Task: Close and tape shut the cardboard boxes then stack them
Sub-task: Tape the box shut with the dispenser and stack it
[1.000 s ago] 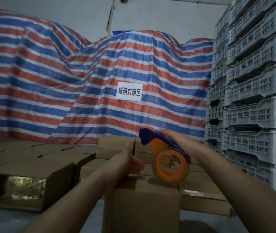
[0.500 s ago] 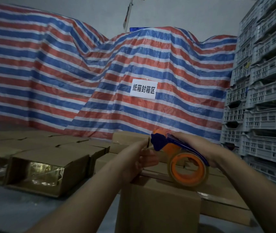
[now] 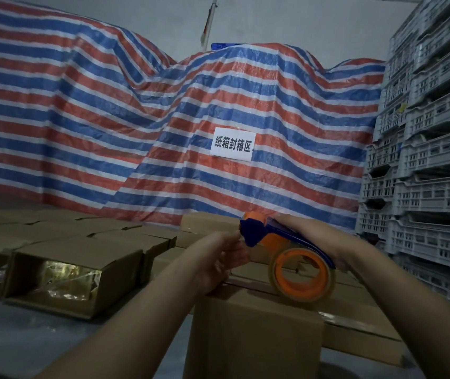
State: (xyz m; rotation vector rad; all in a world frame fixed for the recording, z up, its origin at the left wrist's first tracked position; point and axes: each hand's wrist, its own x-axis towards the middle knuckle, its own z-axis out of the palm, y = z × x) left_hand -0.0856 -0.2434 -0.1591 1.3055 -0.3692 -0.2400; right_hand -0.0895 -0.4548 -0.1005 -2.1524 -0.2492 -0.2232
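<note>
Striped tarpaulin (image 3: pixel 136 119) is hanging across the far wall, grey crates (image 3: pixel 432 160) stacking up at right. Nearest cardboard box (image 3: pixel 254 335) is standing closed at near centre. Right hand (image 3: pixel 317 236) is gripping the tape dispenser (image 3: pixel 287 253), roll hovering just above the box top. Left hand (image 3: pixel 218 258) is reaching to the dispenser's nose, fingers curled, seemingly pinching the tape end; dim light, cannot confirm. Risk: tape end folding onto itself, or strip landing off the seam. Open boxes (image 3: pixel 73 274) are lying at left.
</note>
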